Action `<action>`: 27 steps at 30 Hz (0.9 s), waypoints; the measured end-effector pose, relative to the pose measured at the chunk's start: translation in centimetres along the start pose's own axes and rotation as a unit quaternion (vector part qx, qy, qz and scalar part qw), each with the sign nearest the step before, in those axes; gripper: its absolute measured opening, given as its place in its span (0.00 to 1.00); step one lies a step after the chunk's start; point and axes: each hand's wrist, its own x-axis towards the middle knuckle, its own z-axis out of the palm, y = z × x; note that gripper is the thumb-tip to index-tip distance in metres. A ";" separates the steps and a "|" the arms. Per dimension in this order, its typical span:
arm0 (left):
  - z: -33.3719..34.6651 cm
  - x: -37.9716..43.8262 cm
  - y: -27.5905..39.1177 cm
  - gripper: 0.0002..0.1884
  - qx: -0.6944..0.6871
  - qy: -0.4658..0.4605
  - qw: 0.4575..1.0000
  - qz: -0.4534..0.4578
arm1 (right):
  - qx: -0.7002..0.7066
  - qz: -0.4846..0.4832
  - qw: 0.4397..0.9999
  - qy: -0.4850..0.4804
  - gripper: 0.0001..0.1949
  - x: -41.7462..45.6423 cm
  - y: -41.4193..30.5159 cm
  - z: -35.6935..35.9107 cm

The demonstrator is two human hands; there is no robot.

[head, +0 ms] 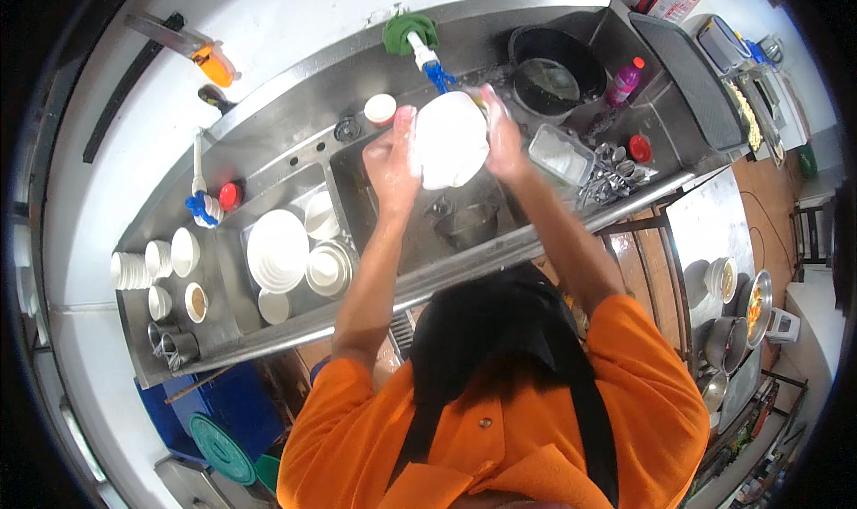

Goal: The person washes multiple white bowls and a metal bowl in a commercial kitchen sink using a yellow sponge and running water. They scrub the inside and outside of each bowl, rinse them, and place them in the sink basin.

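Note:
A white dish (pixel 450 140), overexposed and tilted, is held up above the middle basin (pixel 385 241) of a steel sink. My left hand (pixel 394 164) grips its left edge, the thumb along the rim. At its right edge is my right hand (pixel 503 137), wet with suds and slightly blurred; a small yellowish patch shows by its fingers, too little to name. Just beyond the dish is a faucet with a blue handle (pixel 438 75). A metal pan (pixel 469 226) lies in the basin below.
To the right are a black tub (pixel 529 47), a pink bottle (pixel 624 82), a clear plastic container (pixel 561 154) and piled spoons (pixel 612 177). Stacked white plates (pixel 278 251) fill the left basin. White bowls (pixel 185 251) and metal cups (pixel 179 349) stand on the left drainboard.

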 end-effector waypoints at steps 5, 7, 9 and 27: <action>1.1 -0.5 -6.7 0.14 -0.181 0.042 0.974 0.133 | 0.407 -0.076 0.910 0.034 0.28 -2.1 3.0 4.9; 2.2 -2.5 -6.0 0.18 -0.210 0.014 0.970 0.118 | 0.391 -0.039 0.920 -0.014 0.26 -2.3 1.4 4.3; 1.7 -1.0 -3.2 0.18 -0.170 0.022 0.985 -0.009 | 0.276 -0.014 0.961 -0.004 0.25 -1.8 -1.4 2.5; 0.8 0.4 -5.8 0.19 -0.334 0.028 0.915 -0.224 | -0.539 -0.092 0.837 0.028 0.16 -1.4 -4.2 2.5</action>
